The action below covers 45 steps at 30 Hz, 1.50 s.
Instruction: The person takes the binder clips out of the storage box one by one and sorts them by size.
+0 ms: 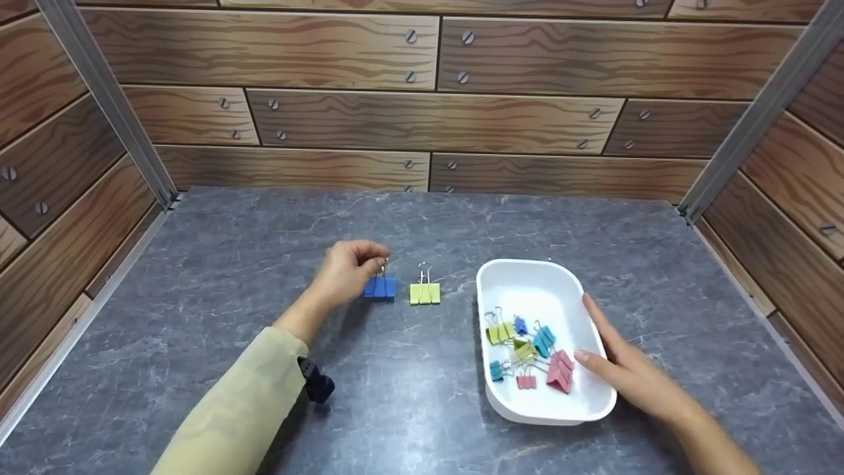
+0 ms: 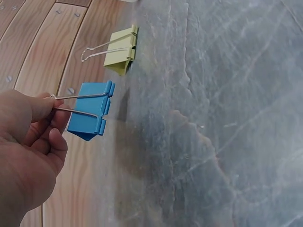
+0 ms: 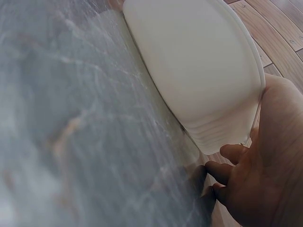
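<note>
The thumb and fingers of your left hand pinch the wire handles of the blue binder clip, its body just below your fingertips. Just to the right of those fingers, apart from the blue one, the yellow-green clip stands on the table with its handles up. Your right hand holds the white tray by its right side, thumb over the rim and fingers along the outer wall. Nearest that thumb, inside the tray, lies the large pink clip; farther left of it are a small pink clip and teal, yellow-green and blue ones.
</note>
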{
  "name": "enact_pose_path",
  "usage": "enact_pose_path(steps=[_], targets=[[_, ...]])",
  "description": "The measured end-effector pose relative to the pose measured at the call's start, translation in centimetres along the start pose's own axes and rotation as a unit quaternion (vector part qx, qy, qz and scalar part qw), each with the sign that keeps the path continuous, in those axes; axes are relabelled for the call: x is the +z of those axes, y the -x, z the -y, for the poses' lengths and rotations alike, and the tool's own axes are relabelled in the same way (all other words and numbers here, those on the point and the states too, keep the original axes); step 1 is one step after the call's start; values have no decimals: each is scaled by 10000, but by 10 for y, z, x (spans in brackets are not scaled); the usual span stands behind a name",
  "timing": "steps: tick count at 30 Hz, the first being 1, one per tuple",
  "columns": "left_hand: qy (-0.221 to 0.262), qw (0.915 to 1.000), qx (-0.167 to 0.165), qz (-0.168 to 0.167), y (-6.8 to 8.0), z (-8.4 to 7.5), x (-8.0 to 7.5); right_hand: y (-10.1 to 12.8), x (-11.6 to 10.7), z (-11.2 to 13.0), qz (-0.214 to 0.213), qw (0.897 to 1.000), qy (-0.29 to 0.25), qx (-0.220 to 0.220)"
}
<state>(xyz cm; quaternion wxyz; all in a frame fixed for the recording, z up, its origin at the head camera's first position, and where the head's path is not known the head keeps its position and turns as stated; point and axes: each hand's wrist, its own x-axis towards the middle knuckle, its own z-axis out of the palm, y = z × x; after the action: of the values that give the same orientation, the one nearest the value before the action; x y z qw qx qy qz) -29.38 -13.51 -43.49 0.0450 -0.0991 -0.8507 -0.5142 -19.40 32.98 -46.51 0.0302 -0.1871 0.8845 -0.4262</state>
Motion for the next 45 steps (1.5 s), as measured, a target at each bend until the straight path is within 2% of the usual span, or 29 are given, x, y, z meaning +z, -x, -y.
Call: enact_pose_path(steps=[10, 29, 35, 40, 43, 45], targets=[[194, 9998, 28, 27, -1, 8, 3, 1, 1, 1, 1, 9999, -106, -101], [80, 10000, -36, -5, -1, 13, 6, 1, -1, 2, 31, 9999, -88, 87], [233, 9991, 25, -348, 1, 4, 4, 1, 0, 3, -24, 9999, -21, 96], [373, 9969, 334, -602, 4, -17, 10, 2, 1, 3, -58, 10000, 20, -10], [579, 9956, 597, -440, 7, -34, 19, 2, 1, 3, -66, 9999, 27, -83], [805, 9938, 749, -181, 9, -44, 27, 2, 1, 3, -64, 9999, 53, -74]])
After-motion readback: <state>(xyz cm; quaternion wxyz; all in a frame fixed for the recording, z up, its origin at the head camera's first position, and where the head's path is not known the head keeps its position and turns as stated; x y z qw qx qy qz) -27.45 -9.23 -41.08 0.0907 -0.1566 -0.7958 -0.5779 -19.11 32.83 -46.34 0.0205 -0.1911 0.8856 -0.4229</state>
